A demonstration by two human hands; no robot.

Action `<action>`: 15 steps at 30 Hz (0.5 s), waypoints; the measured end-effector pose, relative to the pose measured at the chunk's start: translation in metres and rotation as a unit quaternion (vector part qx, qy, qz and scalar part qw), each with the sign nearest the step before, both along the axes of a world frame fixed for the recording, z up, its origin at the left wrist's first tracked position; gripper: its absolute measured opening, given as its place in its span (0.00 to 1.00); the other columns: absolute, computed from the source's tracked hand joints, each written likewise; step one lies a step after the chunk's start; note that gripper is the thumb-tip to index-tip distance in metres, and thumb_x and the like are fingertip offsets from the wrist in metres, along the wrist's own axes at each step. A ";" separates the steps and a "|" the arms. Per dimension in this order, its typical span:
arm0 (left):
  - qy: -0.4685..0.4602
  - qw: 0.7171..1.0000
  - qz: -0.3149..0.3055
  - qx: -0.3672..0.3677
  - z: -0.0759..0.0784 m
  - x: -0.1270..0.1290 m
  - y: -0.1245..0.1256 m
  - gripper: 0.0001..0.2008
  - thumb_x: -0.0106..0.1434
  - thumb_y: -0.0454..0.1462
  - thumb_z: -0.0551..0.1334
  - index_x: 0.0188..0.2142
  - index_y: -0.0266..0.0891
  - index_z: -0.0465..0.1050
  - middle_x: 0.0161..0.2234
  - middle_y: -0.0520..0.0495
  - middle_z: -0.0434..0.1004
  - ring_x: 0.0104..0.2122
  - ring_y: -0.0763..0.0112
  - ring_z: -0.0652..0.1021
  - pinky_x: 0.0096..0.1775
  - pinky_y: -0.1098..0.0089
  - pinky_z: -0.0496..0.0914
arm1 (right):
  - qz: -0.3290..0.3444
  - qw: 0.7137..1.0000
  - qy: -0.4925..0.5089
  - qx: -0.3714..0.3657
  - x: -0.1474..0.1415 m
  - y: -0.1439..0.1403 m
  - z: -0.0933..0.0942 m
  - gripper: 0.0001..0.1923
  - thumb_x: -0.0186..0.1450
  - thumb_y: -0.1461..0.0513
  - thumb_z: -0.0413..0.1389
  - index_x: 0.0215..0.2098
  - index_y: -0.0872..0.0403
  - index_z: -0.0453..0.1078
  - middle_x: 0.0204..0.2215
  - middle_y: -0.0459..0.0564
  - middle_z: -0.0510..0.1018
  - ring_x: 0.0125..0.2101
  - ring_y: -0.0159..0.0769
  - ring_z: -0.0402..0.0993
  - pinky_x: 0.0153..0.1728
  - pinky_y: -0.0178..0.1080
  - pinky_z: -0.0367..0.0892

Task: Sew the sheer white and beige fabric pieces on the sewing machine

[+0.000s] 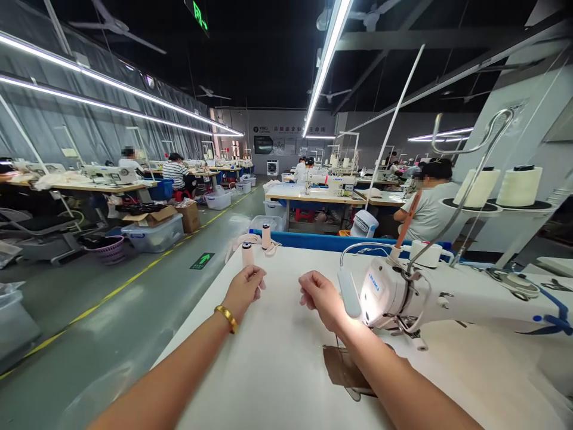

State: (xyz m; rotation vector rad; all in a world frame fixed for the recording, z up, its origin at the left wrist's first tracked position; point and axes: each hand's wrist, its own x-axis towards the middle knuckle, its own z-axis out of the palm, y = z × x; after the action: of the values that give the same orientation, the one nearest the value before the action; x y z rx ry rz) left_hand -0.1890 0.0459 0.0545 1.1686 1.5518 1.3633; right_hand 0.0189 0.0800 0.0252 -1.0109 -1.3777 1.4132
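Both of my hands are raised over the white table (pixel 268 364), apart from each other. My left hand (pixel 244 290), with a gold bracelet (pixel 227 319) at the wrist, is closed in a pinch near a pale pink thread spool (pixel 248 255). Across from it, my right hand (pixel 320 297) is also pinched, just left of the sewing machine (pixel 389 292) and its lamp (pixel 348 292). Anything between the fingers of either hand is too small to make out. A second pink spool (pixel 266 238) stands at the table's far edge. My right forearm partly hides the machine's needle area.
Two cream thread cones (pixel 519 186) stand on a rack at the right. Past the table's far edge are a blue trough (pixel 308 240) and a small fan (pixel 363 224). A person (pixel 432 206) sits ahead on the right. Left lies an aisle with plastic bins (pixel 154 233).
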 end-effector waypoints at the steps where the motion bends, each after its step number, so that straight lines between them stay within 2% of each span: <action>1: 0.008 1.000 0.010 -0.012 -0.003 -0.002 0.010 0.13 0.71 0.45 0.63 0.41 0.35 0.75 0.29 0.51 0.76 0.22 0.76 0.71 0.26 0.73 0.68 | -0.020 1.000 -0.015 0.009 -0.006 0.010 -0.001 0.14 0.65 0.50 0.59 0.34 0.52 0.67 0.28 0.41 0.71 0.23 0.29 0.72 0.23 0.33 0.55; 3: 0.022 0.999 0.022 -0.044 -0.008 -0.006 0.026 0.14 0.73 0.43 0.62 0.50 0.35 0.74 0.42 0.46 0.79 0.35 0.69 0.79 0.37 0.65 0.77 | -0.045 0.997 -0.051 0.019 -0.016 0.029 -0.004 0.13 0.69 0.52 0.58 0.36 0.53 0.68 0.29 0.41 0.72 0.23 0.29 0.74 0.24 0.33 0.59; 5: 0.037 0.997 0.035 -0.065 -0.015 -0.010 0.036 0.17 0.72 0.43 0.63 0.56 0.37 0.72 0.52 0.42 0.76 0.46 0.62 0.80 0.47 0.57 0.78 | -0.057 0.994 -0.092 0.021 -0.024 0.045 -0.008 0.12 0.72 0.53 0.57 0.39 0.54 0.70 0.32 0.43 0.75 0.26 0.31 0.76 0.27 0.34 0.66; 6: 0.045 0.996 0.039 -0.074 -0.018 -0.013 0.039 0.18 0.72 0.43 0.64 0.57 0.37 0.71 0.54 0.41 0.75 0.49 0.60 0.79 0.49 0.55 0.78 | -0.059 0.992 -0.112 0.021 -0.027 0.051 -0.010 0.12 0.73 0.54 0.57 0.43 0.55 0.72 0.36 0.46 0.77 0.30 0.33 0.78 0.31 0.36 0.71; 8: 0.063 0.993 0.043 -0.087 -0.026 -0.018 0.043 0.18 0.72 0.43 0.64 0.57 0.37 0.71 0.55 0.41 0.75 0.49 0.59 0.79 0.50 0.54 0.77 | -0.063 0.986 -0.152 0.020 -0.032 0.063 -0.014 0.15 0.74 0.54 0.58 0.52 0.56 0.72 0.46 0.51 0.78 0.40 0.38 0.79 0.41 0.43 0.77; 10: 0.085 0.991 0.040 -0.095 -0.032 -0.021 0.045 0.18 0.72 0.43 0.64 0.57 0.37 0.71 0.55 0.41 0.75 0.49 0.59 0.79 0.50 0.54 0.78 | -0.066 0.980 -0.189 0.018 -0.036 0.072 -0.017 0.18 0.74 0.55 0.59 0.58 0.55 0.70 0.53 0.54 0.76 0.48 0.42 0.77 0.48 0.49 0.77; 15: 0.167 0.980 0.032 -0.106 -0.043 -0.029 0.048 0.18 0.72 0.43 0.63 0.57 0.37 0.71 0.54 0.41 0.75 0.48 0.60 0.79 0.49 0.55 0.78 | -0.080 0.958 -0.274 0.021 -0.038 0.084 -0.020 0.18 0.74 0.56 0.59 0.58 0.54 0.70 0.55 0.55 0.75 0.49 0.43 0.77 0.49 0.50 0.76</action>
State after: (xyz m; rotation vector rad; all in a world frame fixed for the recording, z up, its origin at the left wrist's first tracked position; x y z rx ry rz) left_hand -0.2180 0.0942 0.0118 1.2681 1.9341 1.0468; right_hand -0.0192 0.1641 0.0049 -1.5229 -1.6602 1.0149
